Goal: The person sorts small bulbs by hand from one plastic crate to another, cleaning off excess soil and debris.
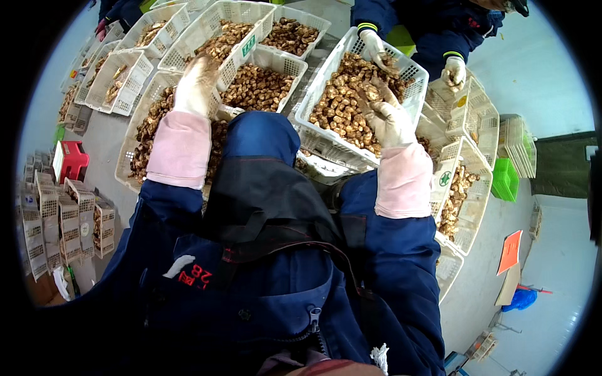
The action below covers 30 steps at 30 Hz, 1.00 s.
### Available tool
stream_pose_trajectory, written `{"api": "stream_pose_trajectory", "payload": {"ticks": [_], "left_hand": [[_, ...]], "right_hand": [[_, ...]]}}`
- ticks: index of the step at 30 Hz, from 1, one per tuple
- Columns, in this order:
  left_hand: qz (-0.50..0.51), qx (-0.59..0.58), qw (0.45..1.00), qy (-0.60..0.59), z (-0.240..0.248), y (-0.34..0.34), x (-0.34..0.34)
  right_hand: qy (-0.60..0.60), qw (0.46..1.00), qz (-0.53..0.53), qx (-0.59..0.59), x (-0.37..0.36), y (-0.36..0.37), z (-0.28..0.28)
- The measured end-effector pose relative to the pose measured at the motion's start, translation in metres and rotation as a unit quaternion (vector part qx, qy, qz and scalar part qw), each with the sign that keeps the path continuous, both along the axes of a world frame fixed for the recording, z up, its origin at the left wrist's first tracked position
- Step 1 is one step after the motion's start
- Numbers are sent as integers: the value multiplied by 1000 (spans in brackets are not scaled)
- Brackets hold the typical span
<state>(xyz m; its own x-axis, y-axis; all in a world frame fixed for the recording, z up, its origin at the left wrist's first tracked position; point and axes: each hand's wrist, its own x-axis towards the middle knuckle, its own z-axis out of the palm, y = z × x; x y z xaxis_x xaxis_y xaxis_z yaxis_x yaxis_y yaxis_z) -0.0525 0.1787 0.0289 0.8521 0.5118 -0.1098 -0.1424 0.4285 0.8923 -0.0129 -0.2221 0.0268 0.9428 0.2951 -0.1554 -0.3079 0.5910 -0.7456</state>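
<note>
My left hand (195, 88), in a soiled white glove, is over the white crates at the left; its fingers are smeared by motion. Beneath its wrist is a crate of darker brown pieces (149, 135). My right hand (390, 120), gloved too, reaches into the white crate (304, 116) at the right. That crate is filled with small, knobbly, mushroom-like brown pieces (345, 103). Between its thumb and fingers sits one brown piece (371, 93). Pink cuffs cover both my wrists.
Across from me, a co-worker's gloved hand (374, 47) touches the same crate; the other hand (453, 72) is beside it. More filled crates (251, 88) surround me. A red stool (70, 161), stacked crates (69, 219) and a green basket (505, 180) stand on the floor.
</note>
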Motion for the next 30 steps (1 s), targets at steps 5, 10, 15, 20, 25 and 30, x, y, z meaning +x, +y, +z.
{"api": "stream_pose_trajectory", "payload": {"ticks": [5, 10, 15, 20, 25, 30], "left_hand": [[-266, -140, 949, -91, -2, -123, 32], [-377, -142, 915, -5, -33, -183, 26], [-398, -160, 900, 73, -26, -211, 21], [-401, -235, 883, 60, -29, -213, 18], [-415, -230, 877, 78, -34, -201, 15], [-376, -133, 917, 19, -26, -191, 4]], "right_hand": [[-47, 997, -9, -65, -3, -6, -5], [-42, 984, -58, -163, 0, -4, -7], [-220, 885, -68, -405, 2, -16, -15], [-430, 670, 9, -605, -12, 17, -1], [-412, 702, 32, -580, -8, 18, -6], [-409, 743, 32, -528, -9, 29, -15]]}}
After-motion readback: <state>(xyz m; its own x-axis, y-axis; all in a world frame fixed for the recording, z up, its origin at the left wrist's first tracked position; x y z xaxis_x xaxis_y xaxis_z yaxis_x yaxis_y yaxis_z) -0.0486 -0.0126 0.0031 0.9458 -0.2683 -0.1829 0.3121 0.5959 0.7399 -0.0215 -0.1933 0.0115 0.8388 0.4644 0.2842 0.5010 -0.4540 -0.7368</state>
